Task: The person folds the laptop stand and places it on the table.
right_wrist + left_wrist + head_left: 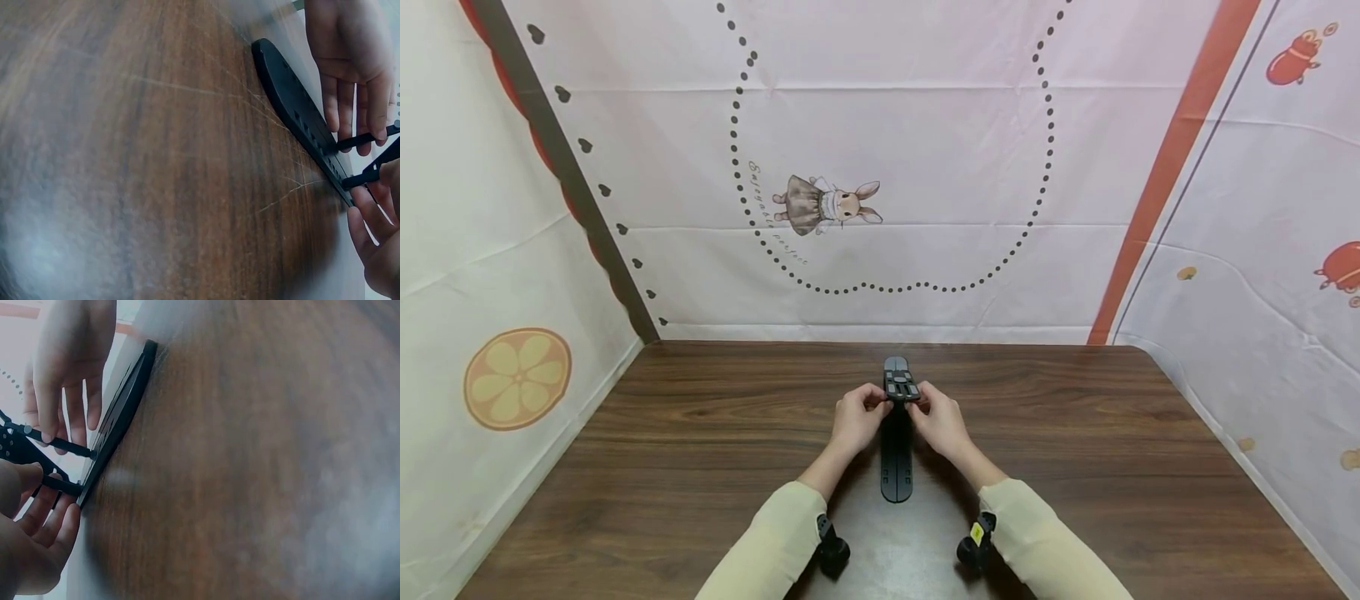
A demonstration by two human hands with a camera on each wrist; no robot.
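A black folding stand (897,454) has its long, narrow base lying along the table, with a slotted upper plate (901,382) raised over the far part. My left hand (859,418) is at the stand's left side, thumb and fingers pinching a thin strut below the plate. On the opposite side, my right hand (942,425) pinches another strut the same way. Both struts meet the base in the wrist views; a row of notches (306,128) shows along it in the right wrist view. Fingers hide part of the struts and the upper plate.
The brown wooden table (715,417) carries the stand. A pale printed cloth (925,167) hangs behind it and along both sides. Dark wrist cameras (832,554) hang under the yellow sleeves (767,542), close to the table surface.
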